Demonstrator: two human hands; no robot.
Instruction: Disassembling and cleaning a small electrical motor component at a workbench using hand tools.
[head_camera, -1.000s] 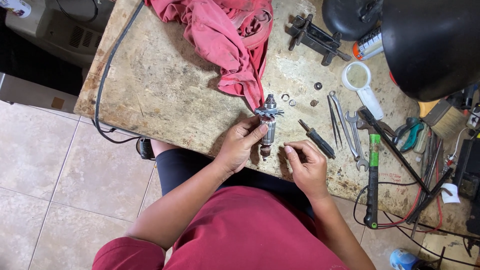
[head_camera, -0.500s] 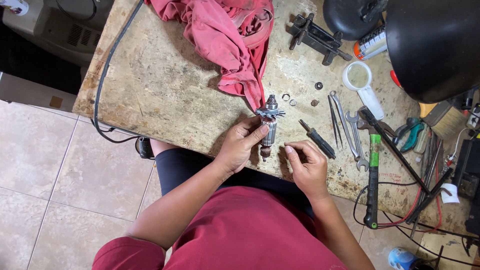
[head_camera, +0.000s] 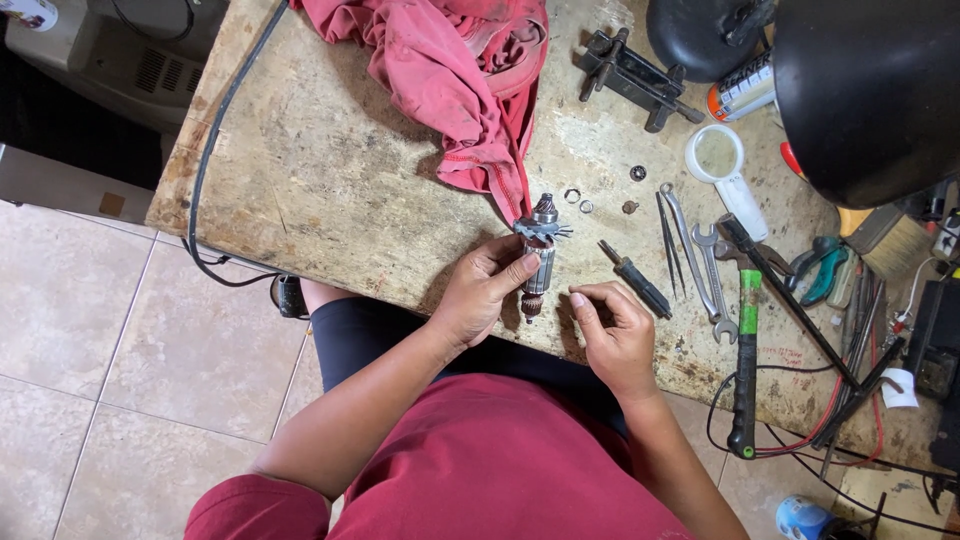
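Left hand (head_camera: 487, 290) grips armature (head_camera: 538, 255) around its laminated core, fingers curled, thumb across the front. Armature sits roughly upright on bench (head_camera: 330, 180) near the front edge: fan + bearing end up top, dark gear end at bottom, just above the edge.

Right hand (head_camera: 612, 330) is just right of armature, not touching it. Fingers loosely curled, thumb + index tips pinched close together; can't tell if anything small is between them.

Ref = armature:
- Red rag (head_camera: 455, 75) up and left, its lowest corner hanging right down to the fan end.
- Two small rings (head_camera: 578, 200) just up-right, a dark washer (head_camera: 638, 173) further up-right.
- Screwdriver (head_camera: 635, 280), black handle, just right, lying diagonal above the right hand.
- Tweezers (head_camera: 668, 235) + two wrenches (head_camera: 700, 260) further right.
- Hammer (head_camera: 745, 365), green/black handle, right of those, handle pointing toward the front edge.
- Magnifier (head_camera: 725, 170), white, up-right.
- Black puller (head_camera: 630, 75) far up-right.
- Black lamp shade (head_camera: 870, 90) covers the top right corner.
- Black cable (head_camera: 215, 170) runs along the bench's left edge, well left.
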